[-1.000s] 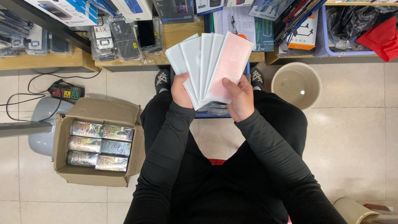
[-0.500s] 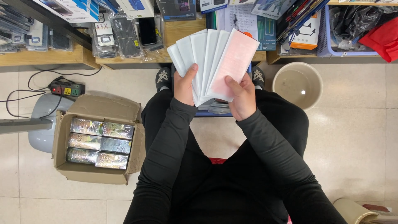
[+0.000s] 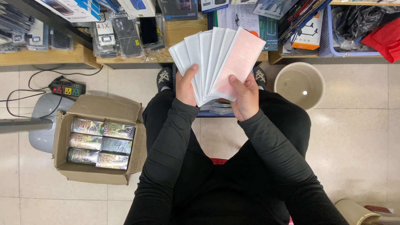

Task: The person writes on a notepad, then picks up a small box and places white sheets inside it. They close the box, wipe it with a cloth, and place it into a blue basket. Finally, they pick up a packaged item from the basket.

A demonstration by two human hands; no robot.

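Note:
I hold a fan of several flat white packets (image 3: 210, 60) above my knees, spread like playing cards. The front packet (image 3: 238, 62) on the right has a pale pink face. My left hand (image 3: 186, 85) grips the fan's lower left corner, thumb across the front. My right hand (image 3: 243, 95) holds the lower right, thumb resting on the pink packet. A small stack of more packets (image 3: 218, 107) lies just below the fan, mostly hidden by my hands. I sit in black clothes, my shoes (image 3: 164, 78) at the shelf's foot.
An open cardboard box (image 3: 98, 139) of shiny packages sits on the tiled floor at my left. A beige bucket (image 3: 300, 85) stands at the right, a power strip (image 3: 66, 88) with cables at the far left. Wooden shelves (image 3: 183, 31) with phone cases and boxes run along the top.
The fan of packets has shifted slightly and my right thumb has slid over the pink front packet. My left hand keeps its grip.

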